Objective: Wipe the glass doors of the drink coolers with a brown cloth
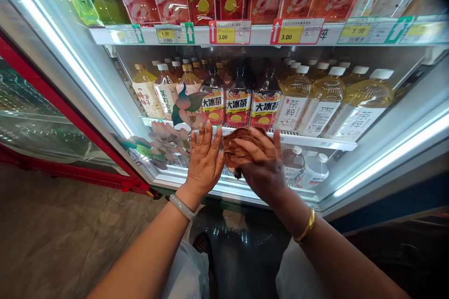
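My right hand (264, 164) grips a crumpled brown cloth (235, 145) and presses it toward the front edge of a fridge shelf (315, 141). My left hand (205, 159) is flat with fingers together, palm forward, right beside the cloth at the same shelf edge. Dark iced-tea bottles with red and yellow labels (239, 100) stand just behind both hands. I wear a pale bangle on the left wrist and a gold one on the right.
Pale tea bottles with white caps (324, 98) fill the shelf's right side, floral-label bottles (187, 98) its left. An upper shelf (259, 33) carries price tags and more bottles. A red-framed cooler (52, 103) stands left. Lit door strips flank the opening.
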Motion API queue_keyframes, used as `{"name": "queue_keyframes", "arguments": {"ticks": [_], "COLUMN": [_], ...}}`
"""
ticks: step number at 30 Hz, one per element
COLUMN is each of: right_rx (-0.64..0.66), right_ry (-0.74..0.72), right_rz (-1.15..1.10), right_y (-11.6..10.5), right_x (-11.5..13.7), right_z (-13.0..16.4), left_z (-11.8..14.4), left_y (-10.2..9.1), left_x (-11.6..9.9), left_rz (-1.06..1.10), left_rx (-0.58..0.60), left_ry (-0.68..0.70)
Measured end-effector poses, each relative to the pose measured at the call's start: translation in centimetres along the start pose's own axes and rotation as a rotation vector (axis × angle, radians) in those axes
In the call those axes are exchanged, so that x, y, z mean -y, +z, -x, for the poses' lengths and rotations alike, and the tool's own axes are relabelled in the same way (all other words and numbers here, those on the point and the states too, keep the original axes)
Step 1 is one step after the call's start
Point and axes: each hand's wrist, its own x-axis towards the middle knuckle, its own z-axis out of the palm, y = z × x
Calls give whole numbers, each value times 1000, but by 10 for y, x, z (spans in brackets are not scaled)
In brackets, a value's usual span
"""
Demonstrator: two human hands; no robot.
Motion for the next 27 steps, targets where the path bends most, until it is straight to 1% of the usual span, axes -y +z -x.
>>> {"name": "queue_keyframes", "arguments": {"ticks": [3, 5, 8, 11, 14, 16, 18, 22, 25, 27], "right_rx": [-82, -110, -74, -62, -149, -186, -167, -63, -45, -99], "right_ry": [53, 78, 36, -8, 65, 100, 70, 2, -12, 6], "right_rz": [26, 32, 17, 13, 52, 75, 75, 69, 68, 75], "right_y": [-7, -5, 2, -1, -12, -15, -11, -2, -11, -21], "right_x": [-3, -1, 4, -1, -10, -12, -9, -2, -8, -16], "right_z": [-10, -13, -9, -4, -6, -8, -6, 3, 4, -1], "left_z": [-1, -2, -5, -7, -10, -13, -16, -21, -24, -27], "left_y": [0, 1, 3, 6, 7, 8, 9, 12, 11, 11], "left_x": [-1, -3, -3, -2, -4, -7, -12, -18, -22, -26], "left_rz": [-15, -6, 11, 10, -1, -2, 13, 41, 30, 22], "left_rx": [-10, -14, -45, -64, -72, -81, -89, -101, -105, -115], "left_ry": [-4, 5, 18, 15, 19, 22, 30, 33, 26, 22]}}
